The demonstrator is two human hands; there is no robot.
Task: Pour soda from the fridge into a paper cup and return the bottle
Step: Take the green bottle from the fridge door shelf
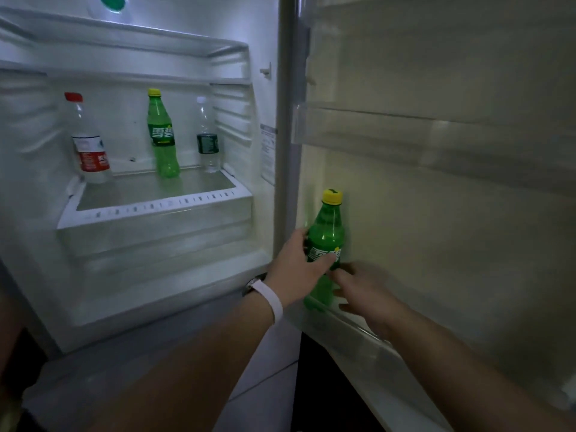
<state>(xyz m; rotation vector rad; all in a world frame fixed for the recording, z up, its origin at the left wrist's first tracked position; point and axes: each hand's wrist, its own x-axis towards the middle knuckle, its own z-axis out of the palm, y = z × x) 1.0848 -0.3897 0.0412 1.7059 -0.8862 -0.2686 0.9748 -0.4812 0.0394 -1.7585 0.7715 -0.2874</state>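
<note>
I logged the left hand (299,266) curled around the green plastic soda bottle with a yellow cap (328,232), which stood upright in the clear fridge door shelf (358,328). The right hand (364,291), blurred, had its fingers spread just beside the bottle and held nothing.

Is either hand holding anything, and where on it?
The left hand grips the yellow-capped green plastic soda bottle around its labelled middle. The right hand, blurred, holds nothing, its fingers spread beside the bottle's lower part.

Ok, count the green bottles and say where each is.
2. One green bottle stands on the fridge shelf between a red-capped bottle and a clear bottle. The second green bottle stands in the lower door rack, gripped by the left hand. None seems hidden.
</note>
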